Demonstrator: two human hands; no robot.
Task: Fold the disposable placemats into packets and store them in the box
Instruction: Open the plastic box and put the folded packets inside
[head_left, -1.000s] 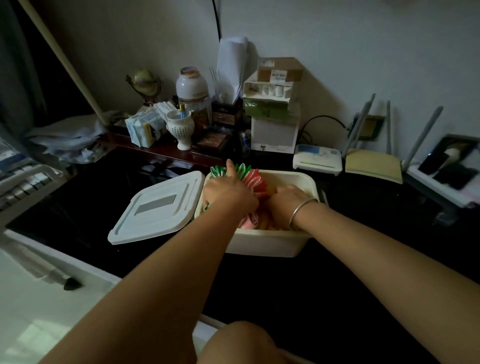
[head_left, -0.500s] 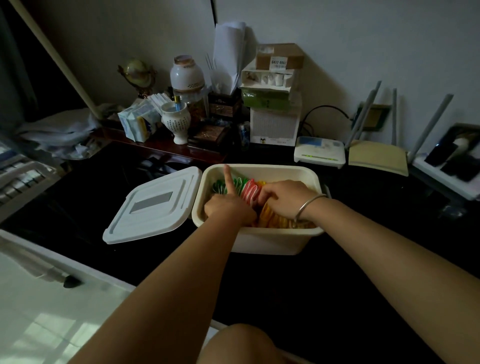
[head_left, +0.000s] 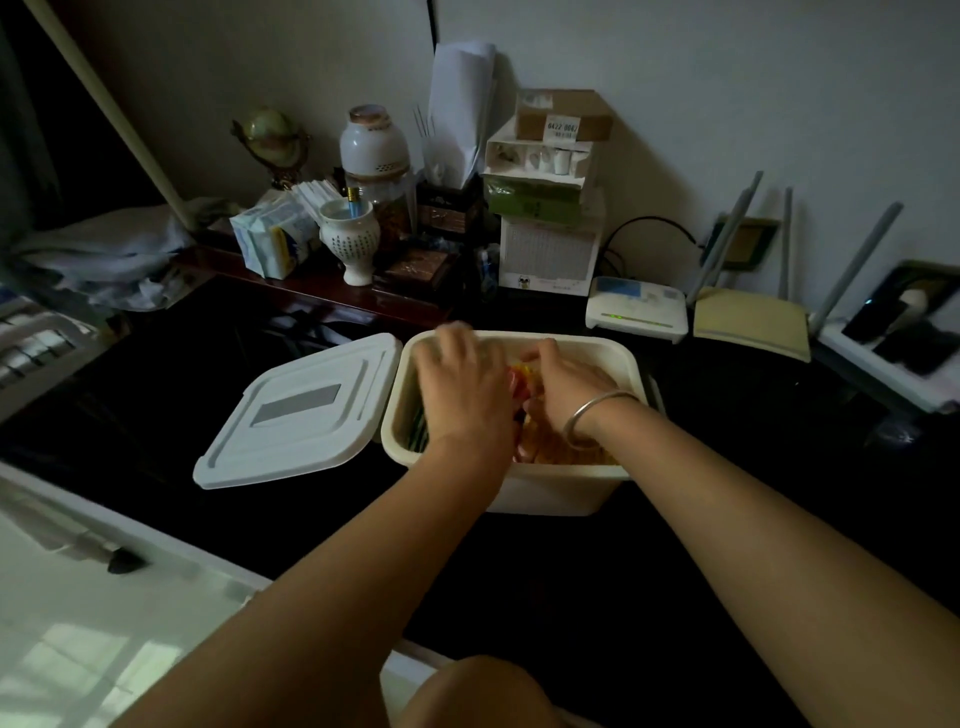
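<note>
A bare knee (head_left: 478, 691) is seen closest, at the bottom. A white top (head_left: 78, 623) is seen to its left. Past these, a dark table (head_left: 623, 571) is spread out. The box (head_left: 545, 488) is set on this table. Its white lid (head_left: 296, 410) is laid flat right beside it, on the left.

The folded packets (head_left: 521, 375) are packed inside the box, but most of them are hidden by the two arms and hands. The left hand (head_left: 462, 384) is laid flat on the packets with its fingers spread out, and it looks blurred. The right hand (head_left: 566, 389), with a bracelet (head_left: 597, 410) worn at the wrist, is pushed in among the packets with bent fingers. Whether a packet is pinched there cannot be told. The hands are close together, and red and yellow packets are seen between them.

Farther back, a white router (head_left: 636, 309) and a yellow router (head_left: 748, 322) are placed behind the box. A white cup (head_left: 350, 239), a white jar (head_left: 374, 145), a small globe (head_left: 270, 135) and a cardboard carton (head_left: 563, 114) are stood by the wall.
</note>
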